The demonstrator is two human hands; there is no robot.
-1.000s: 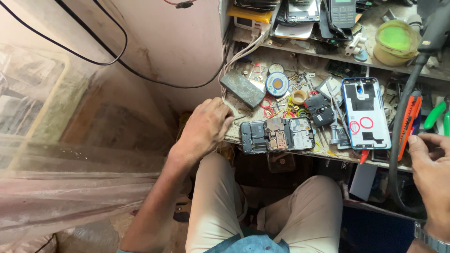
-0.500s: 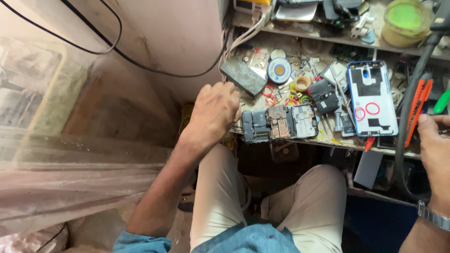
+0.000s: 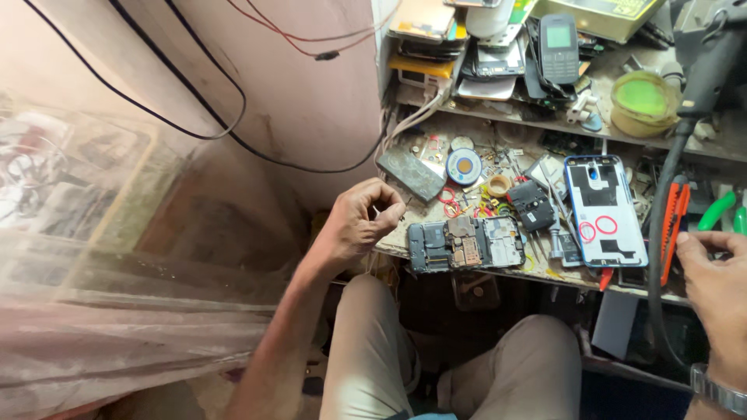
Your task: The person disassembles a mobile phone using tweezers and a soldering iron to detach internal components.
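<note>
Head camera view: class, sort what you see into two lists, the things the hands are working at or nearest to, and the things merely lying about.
In hand or nearest:
left hand, curled at bench edge
opened dark phone body with bare circuit boards
right hand
orange-handled tool

Lying about:
blue phone back shell
round blue-rimmed tin
green-filled pot
black keypad phone

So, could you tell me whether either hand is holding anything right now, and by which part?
It cannot be told: the left hand is curled at the bench edge, its grip hidden; the right hand shows nothing held.

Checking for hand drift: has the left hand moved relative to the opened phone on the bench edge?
Yes. The left hand has curled into a loose fist and drawn slightly left, away from the opened phone.
</note>
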